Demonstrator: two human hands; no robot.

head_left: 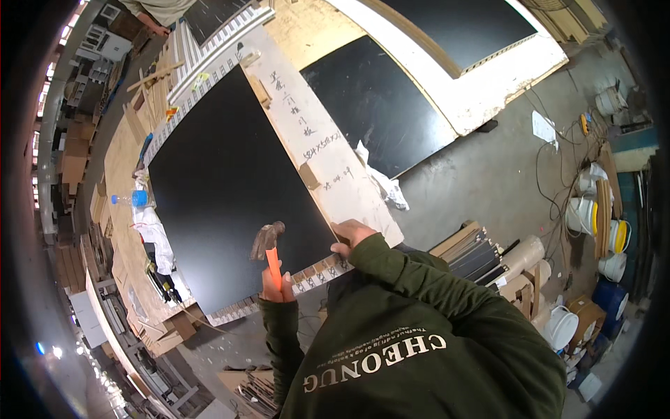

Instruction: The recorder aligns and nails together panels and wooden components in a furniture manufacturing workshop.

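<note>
A wooden bench [115, 171] carries a large black panel [227, 178], which lies flat and reaches the near edge, above a patterned strip. Along the panel's right side runs a long pale board [331, 146] with dark handwritten characters and figures. The olive-green sweatshirt [447, 314] has white printed lettering across the chest, a large line beside smaller ones. By the panel's near right corner, the right hand [352, 235] is half-curled, fingers over the pale board and thumb at the panel's right edge; whether it grips anything cannot be told. The left hand [278, 286] is closed around the orange handle of a claw hammer [268, 244], whose dark head is over the panel, near the bench's near edge. Toward the bench's left edge lies a clear bottle [130, 199] with blue on it, its label too small to read.
</note>
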